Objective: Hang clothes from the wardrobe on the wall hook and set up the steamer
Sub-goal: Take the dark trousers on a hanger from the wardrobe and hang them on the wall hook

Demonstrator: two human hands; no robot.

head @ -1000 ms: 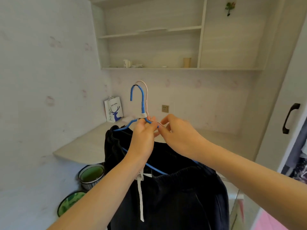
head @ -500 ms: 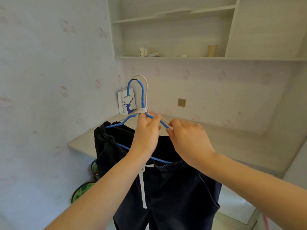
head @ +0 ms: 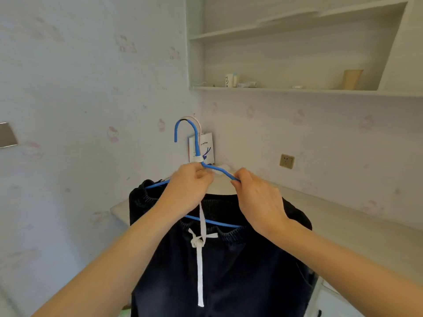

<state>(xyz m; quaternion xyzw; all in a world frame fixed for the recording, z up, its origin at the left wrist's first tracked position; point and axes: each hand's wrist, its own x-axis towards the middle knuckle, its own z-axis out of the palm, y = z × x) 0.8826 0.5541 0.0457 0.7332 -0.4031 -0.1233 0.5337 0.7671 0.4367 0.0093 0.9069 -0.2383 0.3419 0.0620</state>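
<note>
Faintly, "coffee" on paper bag [head: 204, 149]

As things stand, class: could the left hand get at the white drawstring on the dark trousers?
Probably yes. The left hand grips the blue hanger directly above the white drawstring, which hangs uncovered down the front of the dark trousers. It would have to release the hanger first.

Right hand [head: 258, 200] has slid down the blue hanger [head: 196, 143] arm.
</note>
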